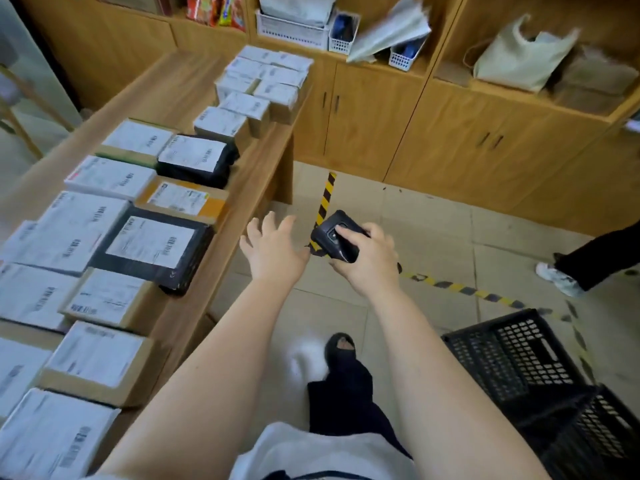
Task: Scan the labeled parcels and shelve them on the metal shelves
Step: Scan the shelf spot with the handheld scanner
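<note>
**Scanner in hand beside a table of parcels**

The right hand [367, 258] grips a black scanner [337, 239], thumb on top. The left hand [273, 245] is spread, holding nothing, just beside the table [166, 95]. Labeled parcels [152, 244] lie in rows on the table. A black crate [512, 355] stands on the floor at the right.

Counter [180, 95] wood-grain, matt. Boxes [104, 368] brown cardboard with white paper labels [152, 242]; some parcels in black plastic film [194, 168]. Scanner [337, 239] glossy black plastic. Crate [519, 358] black plastic mesh. Floor [433, 244] smooth tile.
</note>
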